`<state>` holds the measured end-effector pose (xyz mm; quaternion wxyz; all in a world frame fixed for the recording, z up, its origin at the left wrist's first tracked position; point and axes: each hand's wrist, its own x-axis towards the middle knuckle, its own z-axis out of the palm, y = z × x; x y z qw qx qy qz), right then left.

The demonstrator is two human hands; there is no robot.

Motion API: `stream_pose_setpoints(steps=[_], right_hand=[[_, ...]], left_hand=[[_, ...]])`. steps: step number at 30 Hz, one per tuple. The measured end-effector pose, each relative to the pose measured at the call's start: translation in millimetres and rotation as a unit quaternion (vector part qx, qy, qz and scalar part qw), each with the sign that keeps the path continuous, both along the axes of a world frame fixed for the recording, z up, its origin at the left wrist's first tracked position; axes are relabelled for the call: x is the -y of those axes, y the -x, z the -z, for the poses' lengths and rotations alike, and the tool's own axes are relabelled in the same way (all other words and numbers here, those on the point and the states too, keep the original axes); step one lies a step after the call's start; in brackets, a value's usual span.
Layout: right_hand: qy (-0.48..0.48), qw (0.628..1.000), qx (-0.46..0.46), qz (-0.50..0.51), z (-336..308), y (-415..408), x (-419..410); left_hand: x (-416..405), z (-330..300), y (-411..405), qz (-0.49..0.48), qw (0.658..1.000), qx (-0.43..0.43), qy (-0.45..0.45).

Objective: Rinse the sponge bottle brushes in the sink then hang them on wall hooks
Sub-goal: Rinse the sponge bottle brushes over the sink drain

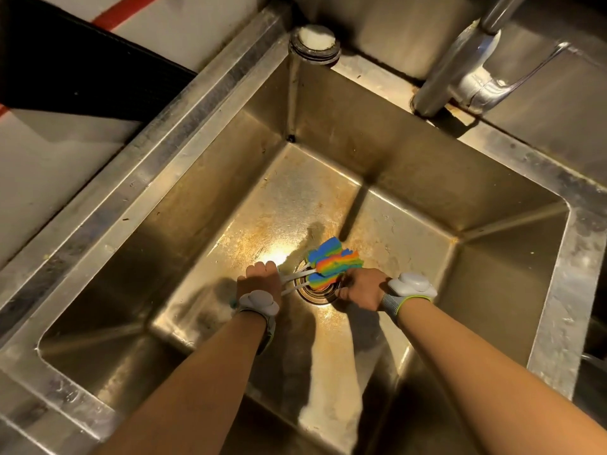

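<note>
A bundle of rainbow sponge bottle brushes [335, 261] with white handles hovers low in the steel sink [203, 205], right over the drain [317, 295]. My left hand [261, 279] is closed around the white handles. My right hand [359, 289] sits at the sponge heads' lower right, fingers curled against them; its grip on them is hard to make out. Both wrists wear grey bands with white pods. No water stream is visible.
The faucet [473, 64] with a lever handle rises at the back right of the sink. A round capped fitting [314, 41] sits at the sink's back corner. A black mat [82, 67] lies on the floor to the left.
</note>
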<state>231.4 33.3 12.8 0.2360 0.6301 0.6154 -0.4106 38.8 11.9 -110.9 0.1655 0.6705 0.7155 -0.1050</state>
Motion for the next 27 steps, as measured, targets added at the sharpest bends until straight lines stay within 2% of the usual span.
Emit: stream_pose_setpoints(steps=[5,8,11,14,17,21,27], right_hand=[[0.000,1.000,0.003,0.010,0.1,-6.3,2.2],[0.006,1.000,0.007,0.014,-0.7,-10.2,1.5],[0.006,1.000,0.017,0.012,-3.6,-13.8,1.8],[0.002,1.000,0.021,0.013,-11.9,-14.6,1.1],[-0.009,1.000,0.025,0.010,-24.6,-13.5,1.0],[-0.025,0.999,0.028,0.018,-35.2,-13.5,0.4],[-0.048,0.999,0.024,0.007,-57.3,-13.6,5.3]], left_hand=[[1.7,-0.5,-4.4,0.012,0.999,-0.028,0.039],[3.3,-1.7,-0.8,0.032,0.996,-0.006,0.086],[5.7,-10.1,0.4,0.025,0.995,0.035,0.087],[4.0,-27.8,-3.0,0.038,0.997,0.021,0.061],[-5.2,-47.9,-2.3,0.046,0.985,0.020,0.165],[-13.0,-61.2,6.0,0.064,0.972,0.047,0.222],[-2.3,-88.6,1.3,0.005,0.977,0.038,0.209]])
